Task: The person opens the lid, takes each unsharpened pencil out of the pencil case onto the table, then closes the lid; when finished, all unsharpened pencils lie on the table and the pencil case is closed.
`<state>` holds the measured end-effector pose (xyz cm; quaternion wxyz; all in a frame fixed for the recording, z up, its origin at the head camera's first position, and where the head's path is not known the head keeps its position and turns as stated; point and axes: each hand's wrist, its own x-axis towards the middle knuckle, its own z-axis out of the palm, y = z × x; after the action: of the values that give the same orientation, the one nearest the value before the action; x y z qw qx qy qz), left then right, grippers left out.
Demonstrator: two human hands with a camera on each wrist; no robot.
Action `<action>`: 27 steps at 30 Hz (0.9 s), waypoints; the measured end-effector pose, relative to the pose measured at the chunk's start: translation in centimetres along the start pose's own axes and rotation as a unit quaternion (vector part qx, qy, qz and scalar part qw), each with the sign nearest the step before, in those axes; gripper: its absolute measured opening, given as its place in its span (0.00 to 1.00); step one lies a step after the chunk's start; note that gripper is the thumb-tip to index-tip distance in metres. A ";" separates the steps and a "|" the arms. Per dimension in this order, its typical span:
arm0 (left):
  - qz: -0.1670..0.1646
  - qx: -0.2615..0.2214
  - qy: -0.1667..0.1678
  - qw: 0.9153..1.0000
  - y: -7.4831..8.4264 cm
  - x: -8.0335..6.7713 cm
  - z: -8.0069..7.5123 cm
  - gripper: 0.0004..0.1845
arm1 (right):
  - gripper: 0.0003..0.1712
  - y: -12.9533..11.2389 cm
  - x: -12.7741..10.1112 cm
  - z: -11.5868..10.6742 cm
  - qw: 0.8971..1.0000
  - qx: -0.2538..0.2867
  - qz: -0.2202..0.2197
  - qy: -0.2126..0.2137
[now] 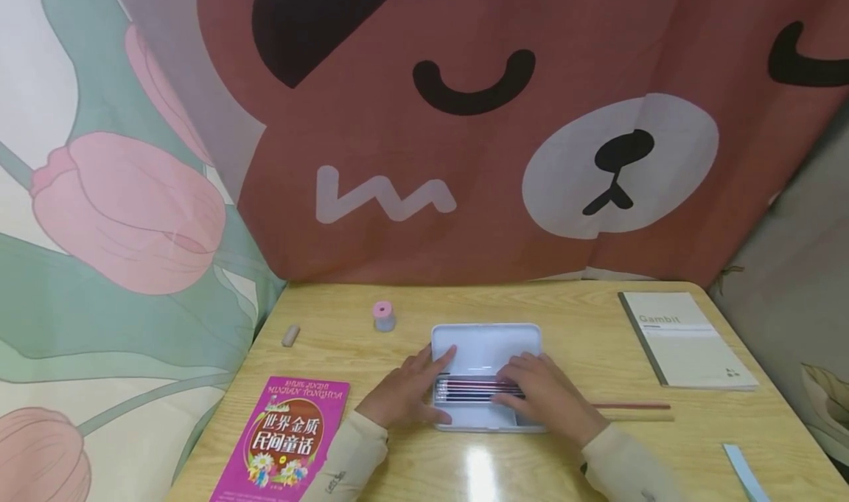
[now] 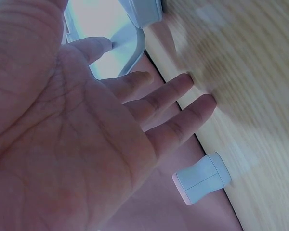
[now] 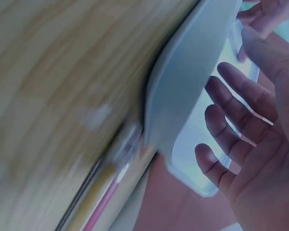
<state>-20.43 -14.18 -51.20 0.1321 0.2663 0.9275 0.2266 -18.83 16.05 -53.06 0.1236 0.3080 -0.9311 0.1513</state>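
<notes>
A white pencil case (image 1: 480, 346) lies with its lid raised on the wooden table, several dark and reddish pencils (image 1: 467, 390) side by side inside. At its left end is my left hand (image 1: 402, 393), thumb and fingers spread along the edge. The left wrist view shows that palm (image 2: 72, 134) holding nothing, fingers extended. My right hand (image 1: 547, 391) is over the case's right part, hiding the pencils' far ends. Seen from the right wrist, its fingers (image 3: 221, 130) are loosely bent beside the case wall (image 3: 183, 82), with nothing gripped.
Right of the case lie thin reddish and tan sticks (image 1: 640, 406). A notebook (image 1: 690, 340) is at the back right, a pale blue strip (image 1: 744, 471) at the front right. Leftward are a pink-and-grey spool-shaped thing (image 1: 383, 316), a small eraser-like block (image 1: 290, 335) and a magenta book (image 1: 285, 443).
</notes>
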 end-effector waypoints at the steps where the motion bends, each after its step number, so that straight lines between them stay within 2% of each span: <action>1: 0.001 0.001 0.000 1.000 0.0 0.0 0.0 0.61 | 0.13 -0.2 0.2 0.2 1.000 -0.001 -0.004 0.002; 9: 0.008 0.013 0.006 1.000 -0.1 0.1 0.1 0.61 | 0.10 -1.5 1.7 0.9 1.000 0.000 -0.001 -0.026; 14: 0.008 0.014 0.005 1.000 -0.1 0.2 0.1 0.61 | 0.09 -1.8 1.9 1.0 0.999 -0.015 -0.014 -0.034; 27: 0.020 0.018 0.011 1.000 0.0 -0.1 -0.1 0.61 | 0.05 -2.1 2.2 1.8 0.998 -0.052 -0.034 -0.022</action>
<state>-20.41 -14.22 -51.07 0.1123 0.2849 0.9273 0.2152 -19.49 12.66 -53.56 0.1240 0.3356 -0.9293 0.0918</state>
